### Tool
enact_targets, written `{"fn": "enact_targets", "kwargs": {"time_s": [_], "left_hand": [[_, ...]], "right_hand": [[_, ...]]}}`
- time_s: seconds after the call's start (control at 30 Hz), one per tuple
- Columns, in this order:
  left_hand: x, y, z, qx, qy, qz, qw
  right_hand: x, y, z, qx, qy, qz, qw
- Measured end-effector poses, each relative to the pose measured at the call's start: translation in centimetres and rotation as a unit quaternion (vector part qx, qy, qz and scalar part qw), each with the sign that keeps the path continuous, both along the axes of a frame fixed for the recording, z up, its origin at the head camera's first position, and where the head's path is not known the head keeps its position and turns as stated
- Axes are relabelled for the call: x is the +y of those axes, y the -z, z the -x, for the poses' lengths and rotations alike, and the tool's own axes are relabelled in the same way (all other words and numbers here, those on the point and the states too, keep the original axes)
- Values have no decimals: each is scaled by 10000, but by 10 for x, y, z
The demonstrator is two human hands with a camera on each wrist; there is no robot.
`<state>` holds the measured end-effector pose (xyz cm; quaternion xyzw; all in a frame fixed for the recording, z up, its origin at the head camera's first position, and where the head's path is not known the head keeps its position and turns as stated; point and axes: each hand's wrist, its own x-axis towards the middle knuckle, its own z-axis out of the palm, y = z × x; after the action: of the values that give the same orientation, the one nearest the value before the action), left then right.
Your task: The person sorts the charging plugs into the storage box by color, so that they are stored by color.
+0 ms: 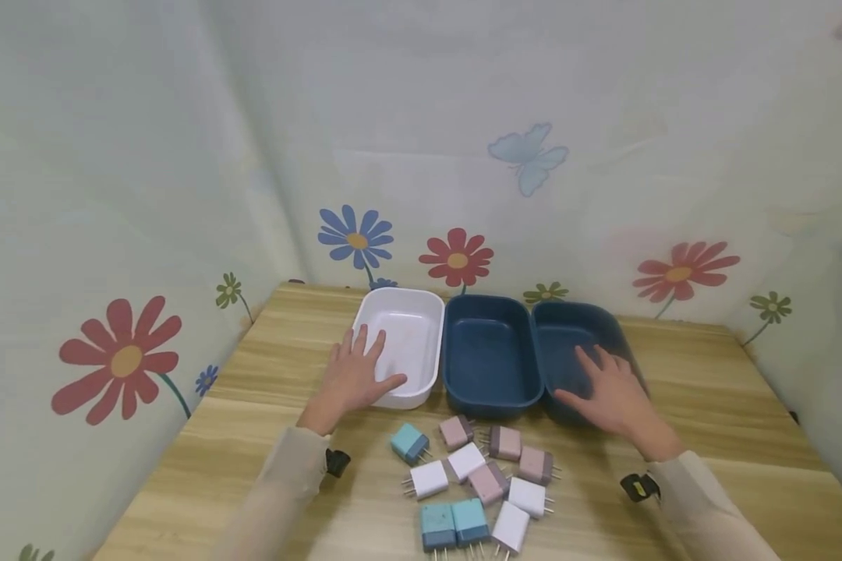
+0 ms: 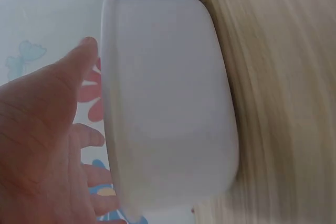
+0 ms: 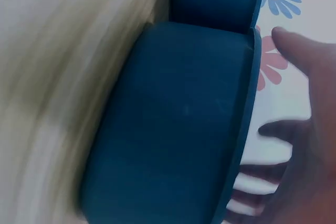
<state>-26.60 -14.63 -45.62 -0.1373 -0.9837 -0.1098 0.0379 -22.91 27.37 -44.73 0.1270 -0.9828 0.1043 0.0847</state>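
My left hand (image 1: 354, 378) is spread over the near left part of a white plastic bin (image 1: 417, 343), fingers extended and holding nothing. In the left wrist view its thumb and fingertips show beside the rim of the white bin (image 2: 168, 98). Fingers apart, my right hand (image 1: 612, 396) hovers above the right dark blue bin (image 1: 557, 333), with nothing in its grasp. The right wrist view shows that blue bin (image 3: 168, 124) from its near side, the fingers beyond its rim. Between the two stands another dark blue bin (image 1: 491, 354).
Several two-prong charger plugs lie loosely grouped in front of the bins: teal plugs (image 1: 408, 442), white plugs (image 1: 429, 478) and pink plugs (image 1: 487, 483). The wooden table (image 1: 252, 421) backs onto a flower-printed curtain (image 1: 421, 140).
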Motion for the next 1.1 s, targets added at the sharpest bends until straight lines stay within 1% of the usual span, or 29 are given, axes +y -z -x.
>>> {"fn": "enact_targets", "kwargs": {"time_s": [0.07,0.17,0.27,0.43,0.6,0.67,0.77,0.87,0.97,1.03,1.1], "left_hand": [[-7,2,1,16,101,-144,9998],[-20,6,1,0,185,-355,9992],[-32,11,1,-56,225,-561,9982],[-45,18,0,-265,251,-875,9955],[-48,24,2,-611,188,-1144,9914],[-47,26,2,-708,184,-1259,9893],[-46,28,5,-810,179,-1338,9875],[-46,30,7,-876,193,-1388,9862],[-47,30,7,-893,213,-1397,9859],[-47,30,6,-916,214,-1399,9857],[-48,30,5,-942,212,-1417,9852]], "right_hand": [[1,4,-1,98,-277,231,9993],[1,8,-2,274,-790,497,9953],[-1,10,-4,374,-1226,654,9896],[-7,10,-9,478,-1757,769,9803],[-18,9,-15,732,-2236,806,9686],[-22,8,-18,760,-2392,831,9644],[-31,7,-23,616,-2637,890,9585],[-41,6,-30,420,-2905,803,9526],[-53,7,-36,348,-3232,665,9433],[-60,7,-40,377,-3494,649,9340],[-67,8,-44,352,-3665,600,9278]]}}
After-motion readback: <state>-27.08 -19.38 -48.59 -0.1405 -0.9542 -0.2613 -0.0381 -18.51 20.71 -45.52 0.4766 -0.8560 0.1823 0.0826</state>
